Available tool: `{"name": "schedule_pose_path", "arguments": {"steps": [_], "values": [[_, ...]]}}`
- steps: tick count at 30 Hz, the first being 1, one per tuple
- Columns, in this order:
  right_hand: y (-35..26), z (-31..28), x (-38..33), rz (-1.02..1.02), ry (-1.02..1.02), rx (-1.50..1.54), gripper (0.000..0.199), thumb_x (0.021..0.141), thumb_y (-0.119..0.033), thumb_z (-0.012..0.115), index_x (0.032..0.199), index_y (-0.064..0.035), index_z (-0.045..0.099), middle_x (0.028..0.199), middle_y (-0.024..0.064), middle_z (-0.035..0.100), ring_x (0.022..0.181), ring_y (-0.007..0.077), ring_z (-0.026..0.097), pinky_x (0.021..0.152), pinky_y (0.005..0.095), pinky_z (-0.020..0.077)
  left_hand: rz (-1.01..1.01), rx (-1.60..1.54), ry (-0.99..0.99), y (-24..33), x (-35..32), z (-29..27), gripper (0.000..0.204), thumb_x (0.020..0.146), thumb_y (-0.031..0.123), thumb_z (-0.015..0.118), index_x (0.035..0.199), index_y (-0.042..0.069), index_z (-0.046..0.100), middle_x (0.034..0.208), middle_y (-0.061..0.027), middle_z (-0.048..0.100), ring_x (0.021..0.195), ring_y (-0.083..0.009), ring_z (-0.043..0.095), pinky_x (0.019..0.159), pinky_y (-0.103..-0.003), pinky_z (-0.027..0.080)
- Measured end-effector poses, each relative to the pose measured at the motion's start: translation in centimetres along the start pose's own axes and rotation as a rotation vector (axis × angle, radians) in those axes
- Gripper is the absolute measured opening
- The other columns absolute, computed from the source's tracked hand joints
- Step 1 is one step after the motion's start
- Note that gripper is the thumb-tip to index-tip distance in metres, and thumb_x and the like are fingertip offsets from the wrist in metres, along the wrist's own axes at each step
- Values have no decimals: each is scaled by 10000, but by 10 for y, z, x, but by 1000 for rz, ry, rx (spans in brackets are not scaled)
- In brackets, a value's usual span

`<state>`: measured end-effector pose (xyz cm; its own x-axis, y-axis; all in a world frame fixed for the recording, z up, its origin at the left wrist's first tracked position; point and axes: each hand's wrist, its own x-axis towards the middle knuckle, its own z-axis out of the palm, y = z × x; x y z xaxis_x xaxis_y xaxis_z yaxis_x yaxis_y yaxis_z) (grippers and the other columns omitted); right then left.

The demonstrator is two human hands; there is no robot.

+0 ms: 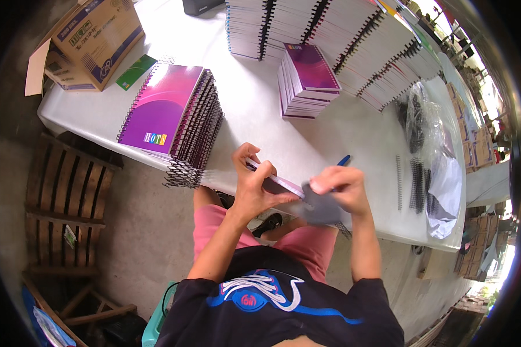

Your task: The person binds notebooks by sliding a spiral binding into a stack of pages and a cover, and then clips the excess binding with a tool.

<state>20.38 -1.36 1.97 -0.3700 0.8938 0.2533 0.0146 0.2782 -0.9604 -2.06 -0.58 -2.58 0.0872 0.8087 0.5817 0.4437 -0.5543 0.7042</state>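
Nearest the camera, the person's dark printed shirt (272, 301) and pink shorts (220, 222) fill the lower centre, with both bare forearms rising from them toward the table edge. The left hand (255, 188) has its fingers curled closed around a thin notebook (281, 184), held edge-on just above the near edge of the white table (307, 139), thumb underneath and fingertips on top. The right hand (341, 188) is likewise closed, its fingers pinching the right end of the same notebook, where a grey cover (321, 209) hangs down below the palm; a short length of black spiral binding (344, 230) shows beneath it. A blue pen (343, 160) lies on the table just beyond the right hand. To the left, a stack of bound purple notebooks (171, 113) lies on the table with its wire spirals facing the person, overhanging the near edge. Farther back, a smaller stack of purple-covered booklets (304, 81) lies near the table centre, and behind it rows of white spiral-bound books (353, 40) are fanned across the far side. Loose black binding coils (415, 182) and a clear plastic bag (431, 144) lie at the right end. A cardboard box (92, 40) occupies the far left corner, and a wooden pallet (63, 196) stands on the floor at left.
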Motion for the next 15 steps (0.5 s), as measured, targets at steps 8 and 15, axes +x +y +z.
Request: {"name": "schedule_pose_path", "arguments": {"steps": [8,15], "values": [[13,2,9,227,165,-187,229,669,138,618,827,2,713,838,129,677,816,194,655,790,303,522,14,-40,-17,1,11,2,634,412,481,887,722,66,521,1066,-165,315,1031,-333,357,839,-412,379],[-4,5,18,160,175,-270,166,671,77,723,816,-4,711,833,92,693,787,177,663,695,265,514,-109,-252,49,-17,14,11,994,327,451,921,1020,58,326,1075,-144,314,1014,-276,381,853,-383,397]]}}
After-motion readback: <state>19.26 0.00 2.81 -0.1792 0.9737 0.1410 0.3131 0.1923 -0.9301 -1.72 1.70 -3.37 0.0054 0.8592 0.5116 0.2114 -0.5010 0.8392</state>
